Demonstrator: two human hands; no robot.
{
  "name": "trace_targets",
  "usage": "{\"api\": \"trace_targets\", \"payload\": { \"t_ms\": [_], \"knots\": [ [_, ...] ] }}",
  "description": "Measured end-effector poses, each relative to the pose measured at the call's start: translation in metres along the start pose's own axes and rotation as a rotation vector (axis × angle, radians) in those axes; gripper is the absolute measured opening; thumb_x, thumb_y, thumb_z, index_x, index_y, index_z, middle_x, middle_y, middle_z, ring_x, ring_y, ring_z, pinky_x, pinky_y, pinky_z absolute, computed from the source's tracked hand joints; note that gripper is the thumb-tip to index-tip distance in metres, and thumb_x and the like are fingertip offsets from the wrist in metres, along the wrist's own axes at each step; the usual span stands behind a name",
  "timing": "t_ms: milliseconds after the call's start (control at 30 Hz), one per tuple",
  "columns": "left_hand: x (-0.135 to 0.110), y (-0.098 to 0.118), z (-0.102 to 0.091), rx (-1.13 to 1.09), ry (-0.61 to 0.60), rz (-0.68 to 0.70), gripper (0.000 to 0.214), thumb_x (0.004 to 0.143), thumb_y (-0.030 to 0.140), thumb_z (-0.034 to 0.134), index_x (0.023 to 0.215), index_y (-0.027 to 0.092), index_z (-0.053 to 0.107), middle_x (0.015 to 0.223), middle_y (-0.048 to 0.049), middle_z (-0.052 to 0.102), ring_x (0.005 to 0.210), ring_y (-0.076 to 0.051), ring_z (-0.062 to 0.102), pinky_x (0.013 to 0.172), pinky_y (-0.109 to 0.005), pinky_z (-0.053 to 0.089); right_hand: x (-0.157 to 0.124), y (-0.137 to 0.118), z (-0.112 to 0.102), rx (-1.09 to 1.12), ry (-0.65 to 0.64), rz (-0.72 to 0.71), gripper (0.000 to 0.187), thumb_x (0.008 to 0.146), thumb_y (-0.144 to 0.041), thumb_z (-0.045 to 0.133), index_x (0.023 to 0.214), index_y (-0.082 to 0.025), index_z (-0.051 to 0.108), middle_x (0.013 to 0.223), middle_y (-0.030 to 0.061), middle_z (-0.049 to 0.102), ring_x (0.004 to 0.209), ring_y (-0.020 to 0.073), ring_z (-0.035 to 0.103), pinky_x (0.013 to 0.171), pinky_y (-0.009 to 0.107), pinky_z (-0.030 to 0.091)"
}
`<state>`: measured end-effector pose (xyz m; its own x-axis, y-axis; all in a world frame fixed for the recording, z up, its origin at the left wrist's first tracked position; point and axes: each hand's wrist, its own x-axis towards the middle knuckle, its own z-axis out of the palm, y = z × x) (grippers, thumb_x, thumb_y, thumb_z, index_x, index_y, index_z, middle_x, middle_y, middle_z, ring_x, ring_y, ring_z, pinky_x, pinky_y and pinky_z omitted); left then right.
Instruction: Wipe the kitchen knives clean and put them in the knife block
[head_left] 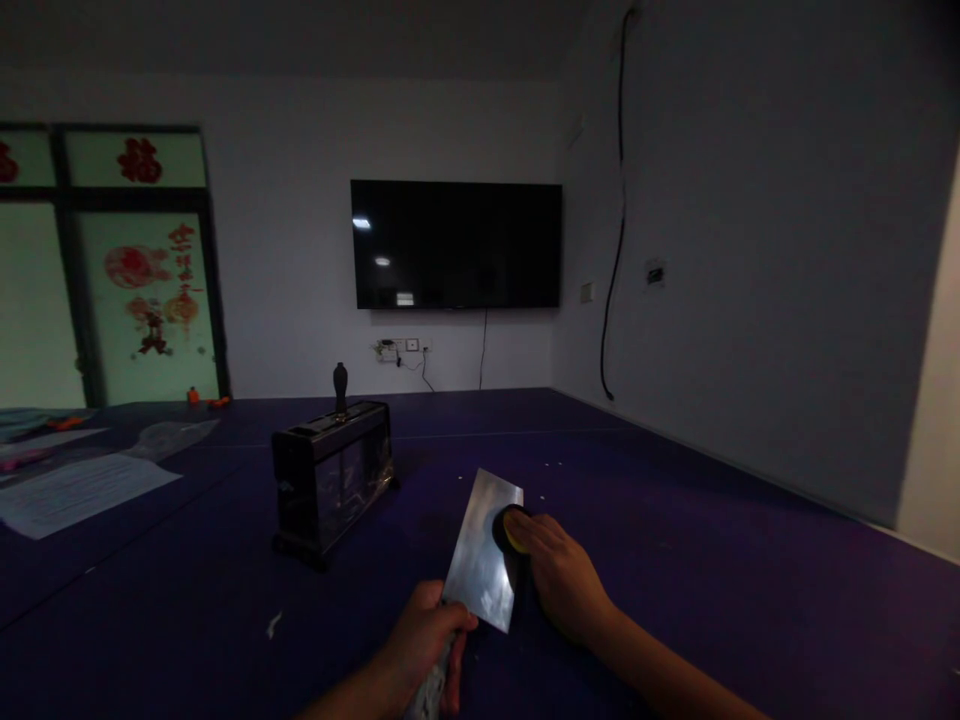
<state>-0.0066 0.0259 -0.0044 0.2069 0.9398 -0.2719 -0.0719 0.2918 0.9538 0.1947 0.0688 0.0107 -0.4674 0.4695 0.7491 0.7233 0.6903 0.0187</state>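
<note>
My left hand (425,645) is closed around the handle of a broad steel cleaver (480,555), whose shiny blade points away from me over the purple surface (675,520). Just to its right, my right hand (559,575) presses a small round yellow-and-black pad (510,527) against the blade's right side. A dark knife block (330,480) with one black handle sticking up stands to the left beyond the cleaver, apart from both hands.
Papers and plastic sheets (82,485) lie at the far left. A black TV (456,243) hangs on the back wall above sockets and cables. A white wall (750,300) borders the surface on the right. Small orange items (206,399) sit by the glass door.
</note>
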Motion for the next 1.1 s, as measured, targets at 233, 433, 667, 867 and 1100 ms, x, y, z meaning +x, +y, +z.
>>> {"api": "trace_targets", "payload": {
  "t_ms": [233,433,667,867,1100],
  "knots": [
    [-0.004,0.002,0.002,0.007,-0.022,0.016,0.019,0.061,0.029,0.048,0.076,0.018,0.044,0.035,0.0068,0.042,0.021,-0.013,0.038,0.026,-0.020,0.027,0.001,-0.006,-0.007,0.041,0.022,-0.022,0.043,0.077,-0.004,0.031,0.112,-0.013,0.054,0.113,0.0095,0.057,0.098,0.0194,0.053,0.082,0.035,0.048],
    [-0.009,0.002,0.003,-0.021,-0.065,0.121,0.021,0.062,0.034,0.050,0.072,0.017,0.045,0.034,0.0076,0.040,0.021,-0.012,0.037,0.025,-0.019,0.025,0.003,-0.012,-0.008,0.045,0.001,-0.057,0.043,0.075,-0.003,0.030,0.107,-0.012,0.057,0.109,0.0092,0.060,0.092,0.0185,0.055,0.079,0.032,0.048],
    [-0.008,0.009,0.002,0.031,-0.031,0.020,0.019,0.062,0.030,0.046,0.076,0.019,0.042,0.032,0.0072,0.041,0.021,-0.013,0.038,0.026,-0.019,0.026,0.002,-0.010,-0.008,0.034,-0.030,-0.057,0.046,0.074,-0.003,0.031,0.112,-0.013,0.055,0.113,0.0083,0.057,0.096,0.0187,0.053,0.081,0.032,0.047],
    [-0.012,0.007,0.000,0.008,-0.071,0.082,0.019,0.063,0.031,0.046,0.076,0.018,0.043,0.036,0.0075,0.043,0.022,-0.012,0.038,0.027,-0.020,0.026,0.004,-0.006,-0.007,0.018,-0.072,0.036,0.045,0.077,-0.005,0.032,0.117,-0.014,0.051,0.118,0.0079,0.054,0.102,0.0191,0.050,0.084,0.032,0.045],
    [-0.003,0.006,-0.005,0.100,-0.046,0.062,0.019,0.061,0.027,0.056,0.074,0.017,0.047,0.036,0.0080,0.042,0.025,-0.009,0.036,0.031,-0.019,0.024,0.008,0.000,-0.008,-0.050,-0.079,0.191,0.045,0.078,-0.003,0.033,0.115,-0.015,0.054,0.119,0.0080,0.053,0.105,0.0190,0.049,0.090,0.033,0.041]
  ]
}}
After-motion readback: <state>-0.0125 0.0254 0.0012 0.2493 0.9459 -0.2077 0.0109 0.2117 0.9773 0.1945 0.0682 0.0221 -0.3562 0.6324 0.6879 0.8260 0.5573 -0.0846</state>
